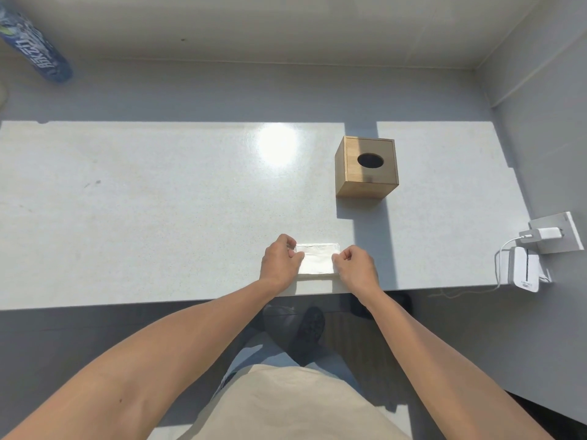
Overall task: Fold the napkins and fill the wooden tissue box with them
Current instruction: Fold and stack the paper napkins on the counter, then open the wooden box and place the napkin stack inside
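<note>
A white napkin point(317, 259) lies flat near the front edge of the pale counter point(158, 201). My left hand point(279, 262) pinches its left edge with curled fingers. My right hand point(355, 268) pinches its right edge the same way. The wooden tissue box point(367, 168) stands upright farther back and to the right, with a dark oval hole in its top. Nothing shows through the hole.
A wall socket with a white charger point(546, 233) and a white device point(525, 273) sit at the counter's right end, with a cable hanging. A blue printed bottle point(35, 46) lies at the far left. Walls close the back and right.
</note>
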